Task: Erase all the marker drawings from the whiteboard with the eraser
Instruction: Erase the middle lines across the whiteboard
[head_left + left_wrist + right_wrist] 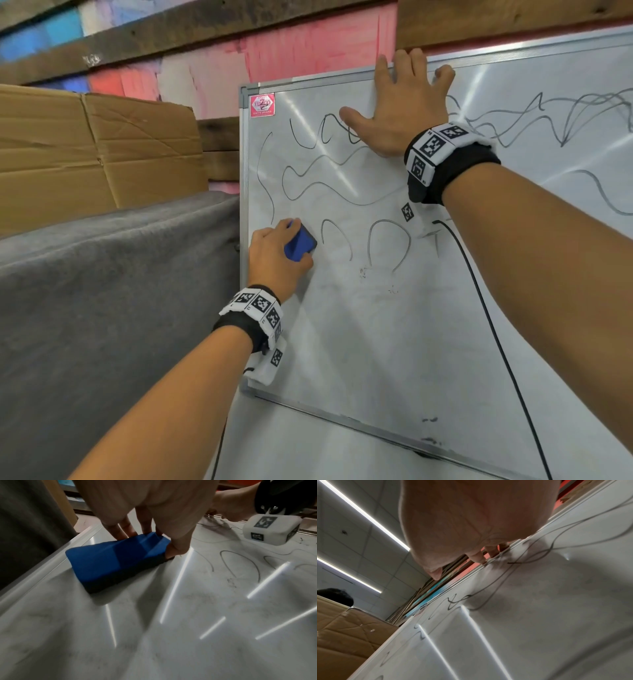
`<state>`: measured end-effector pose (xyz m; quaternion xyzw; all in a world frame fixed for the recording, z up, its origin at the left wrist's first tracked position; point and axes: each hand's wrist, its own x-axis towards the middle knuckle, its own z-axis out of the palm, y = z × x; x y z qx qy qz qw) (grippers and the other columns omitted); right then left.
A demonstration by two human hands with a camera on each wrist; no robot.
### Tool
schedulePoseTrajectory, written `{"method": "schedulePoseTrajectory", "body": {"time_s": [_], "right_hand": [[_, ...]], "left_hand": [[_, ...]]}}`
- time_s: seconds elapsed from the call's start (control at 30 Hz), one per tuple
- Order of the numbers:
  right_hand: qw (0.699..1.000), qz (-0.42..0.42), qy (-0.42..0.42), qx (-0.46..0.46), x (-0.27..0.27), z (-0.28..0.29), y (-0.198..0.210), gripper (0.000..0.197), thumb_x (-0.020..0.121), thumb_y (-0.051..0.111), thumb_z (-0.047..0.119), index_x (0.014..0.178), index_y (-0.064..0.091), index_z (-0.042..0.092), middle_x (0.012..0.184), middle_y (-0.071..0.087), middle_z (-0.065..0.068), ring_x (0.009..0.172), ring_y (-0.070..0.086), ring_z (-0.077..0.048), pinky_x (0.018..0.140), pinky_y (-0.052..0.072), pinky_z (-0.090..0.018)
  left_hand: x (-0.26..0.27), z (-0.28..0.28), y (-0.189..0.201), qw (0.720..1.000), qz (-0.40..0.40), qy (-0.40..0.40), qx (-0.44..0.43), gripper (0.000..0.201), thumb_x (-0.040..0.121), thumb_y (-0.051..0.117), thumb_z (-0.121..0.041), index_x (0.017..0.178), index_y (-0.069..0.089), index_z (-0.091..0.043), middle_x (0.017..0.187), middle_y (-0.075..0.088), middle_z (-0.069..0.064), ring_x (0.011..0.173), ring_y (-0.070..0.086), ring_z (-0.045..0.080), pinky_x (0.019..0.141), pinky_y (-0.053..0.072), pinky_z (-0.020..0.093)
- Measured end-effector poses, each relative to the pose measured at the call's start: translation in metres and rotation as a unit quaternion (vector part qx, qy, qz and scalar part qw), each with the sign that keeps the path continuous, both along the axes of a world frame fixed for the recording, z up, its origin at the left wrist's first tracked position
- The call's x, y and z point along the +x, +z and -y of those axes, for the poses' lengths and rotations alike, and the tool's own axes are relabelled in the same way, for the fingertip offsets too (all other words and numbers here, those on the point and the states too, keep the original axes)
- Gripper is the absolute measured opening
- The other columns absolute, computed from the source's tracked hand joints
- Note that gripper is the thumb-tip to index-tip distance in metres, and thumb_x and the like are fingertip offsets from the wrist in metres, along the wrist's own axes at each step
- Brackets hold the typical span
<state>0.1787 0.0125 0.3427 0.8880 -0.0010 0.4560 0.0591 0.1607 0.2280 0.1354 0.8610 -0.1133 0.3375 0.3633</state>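
The left hand [274,255] gripped the blue eraser [300,244] against the whiteboard [394,342]. Below its fingers the surface looked wiped. Squiggles [329,181] remained above, around the flat, open right hand [400,113].

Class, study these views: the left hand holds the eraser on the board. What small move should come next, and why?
Probably a short sweep rightward. The left hand grips the blue eraser flat on the whiteboard, right beside an unerased arch. The right hand lies open near the top edge, apparently steadying the board.

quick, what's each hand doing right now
Left hand: grips the eraser on the whiteboard.
Right hand: open, flat on the whiteboard's top edge.
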Motion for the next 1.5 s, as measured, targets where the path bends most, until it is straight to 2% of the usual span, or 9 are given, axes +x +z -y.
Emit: {"method": "schedulePoseTrajectory", "body": {"time_s": [0.1,0.23,0.3,0.37,0.5,0.67,0.97,1.33,1.5], "right_hand": [[1.000,0.004,0.002,0.003,0.001,0.000,-0.001,0.104,0.080,0.019,0.083,0.156,0.022,0.012,0.155,0.029,-0.014,0.147,0.018,-0.032,0.110,0.018,-0.065],[1.000,0.000,0.007,0.007,-0.001,-0.002,0.000,0.105,0.080,0.019,0.083,0.156,0.022,0.012,0.156,0.029,-0.014,0.148,0.017,-0.031,0.110,0.018,-0.065],[1.000,-0.002,0.008,0.011,-0.001,-0.003,0.000,0.105,0.079,0.019,0.084,0.156,0.021,0.013,0.156,0.029,-0.014,0.149,0.016,-0.032,0.110,0.018,-0.065],[1.000,0.002,0.008,0.012,-0.002,-0.003,0.000,0.105,0.080,0.019,0.083,0.156,0.022,0.012,0.155,0.030,-0.014,0.148,0.017,-0.032,0.110,0.019,-0.064],[1.000,-0.001,0.010,0.011,-0.004,-0.002,-0.001,0.104,0.080,0.019,0.083,0.156,0.021,0.013,0.157,0.028,-0.013,0.148,0.016,-0.032,0.110,0.019,-0.064],[1.000,-0.005,0.011,0.009,-0.003,0.000,-0.001,0.104,0.080,0.020,0.083,0.157,0.020,0.013,0.158,0.026,-0.012,0.149,0.015,-0.031,0.110,0.018,-0.064],[1.000,-0.001,0.008,0.002,0.000,0.002,-0.002,0.103,0.081,0.020,0.082,0.157,0.019,0.013,0.160,0.024,-0.013,0.150,0.014,-0.031,0.110,0.018,-0.064],[1.000,-0.004,0.005,0.004,0.001,0.002,-0.002,0.104,0.080,0.019,0.083,0.158,0.018,0.013,0.162,0.021,-0.014,0.151,0.010,-0.032,0.111,0.017,-0.064],[1.000,-0.006,0.005,0.001,-0.002,0.000,-0.003,0.103,0.081,0.020,0.081,0.157,0.018,0.013,0.161,0.022,-0.013,0.151,0.011,-0.032,0.111,0.017,-0.063]], "left_hand": [[-0.002,0.000,-0.002,1.000,0.004,-0.005,-0.020,0.064,0.081,0.079,-0.021,0.141,0.056,-0.016,0.132,0.061,0.004,0.112,0.051,0.011,0.085,0.026,-0.005],[-0.003,0.007,-0.002,0.997,0.011,0.011,-0.069,0.065,0.081,0.080,-0.025,0.141,0.057,-0.017,0.123,0.057,0.000,0.109,0.052,0.014,0.089,0.031,0.008],[-0.006,0.012,-0.008,0.999,0.004,-0.003,-0.051,0.065,0.081,0.080,-0.023,0.141,0.056,-0.018,0.119,0.050,-0.003,0.107,0.048,0.013,0.086,0.029,0.003],[-0.008,0.014,-0.015,1.000,-0.005,-0.015,-0.006,0.065,0.083,0.079,-0.024,0.143,0.054,-0.019,0.127,0.048,-0.002,0.111,0.042,0.011,0.091,0.025,0.003],[-0.008,0.017,-0.009,1.000,-0.004,-0.015,0.001,0.067,0.082,0.080,-0.029,0.143,0.054,-0.020,0.131,0.048,0.001,0.115,0.043,0.013,0.099,0.031,0.017],[-0.004,0.034,-0.003,0.998,0.024,-0.009,-0.064,0.066,0.083,0.079,-0.030,0.143,0.054,-0.016,0.120,0.048,-0.001,0.107,0.047,0.013,0.093,0.034,0.010],[0.002,0.042,0.017,0.995,0.056,0.016,-0.075,0.069,0.084,0.077,-0.037,0.144,0.052,-0.015,0.113,0.050,-0.002,0.101,0.049,0.013,0.090,0.036,0.015],[-0.004,0.045,0.007,0.998,0.039,0.004,-0.053,0.070,0.084,0.078,-0.039,0.144,0.052,-0.016,0.111,0.047,-0.007,0.098,0.046,0.007,0.087,0.033,0.009],[-0.019,0.053,-0.016,0.998,0.032,-0.049,-0.028,0.067,0.081,0.081,-0.035,0.141,0.056,-0.015,0.116,0.052,-0.002,0.107,0.052,0.015,0.098,0.043,0.022]]}}
